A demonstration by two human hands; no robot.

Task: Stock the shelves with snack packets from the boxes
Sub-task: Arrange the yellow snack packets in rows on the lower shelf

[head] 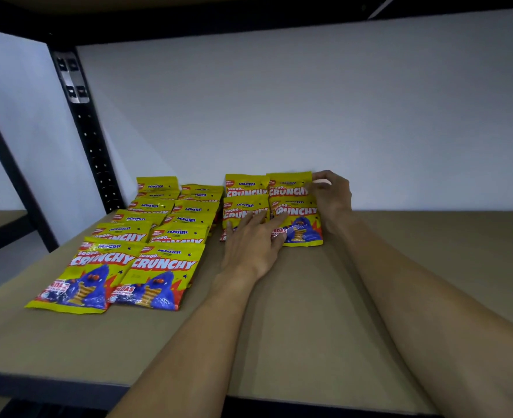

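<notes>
Step in hand: by my judgement, squaring up a new block of four bags in the middle of the frame, on the shelf board.
Holding down: the left hand lies flat with straight fingers across the lower parts of the front left packet and the front right packet. It presses and grips nothing.
Adjusting: the right hand has its fingers curled at the upper right corner of the rear right packet and pinches that edge, close to the white back wall.
Stock so far: yellow Monster "Crunchy" bags. In the new block each front bag overlaps the one behind. The two long rows lie overlapped at centre left, with a strip of bare board between them and the block.
Boxes: not in view.
Doing it well: keep the flat palm light and steady so the front pair cannot slide. Nudge the pinched corner only until its side lines up with the bag in front. Match the overlap of the finished rows so the brand name shows on each bag.
Risk: the bags look slick, so a hard tug at the corner may skew the whole block.
</notes>
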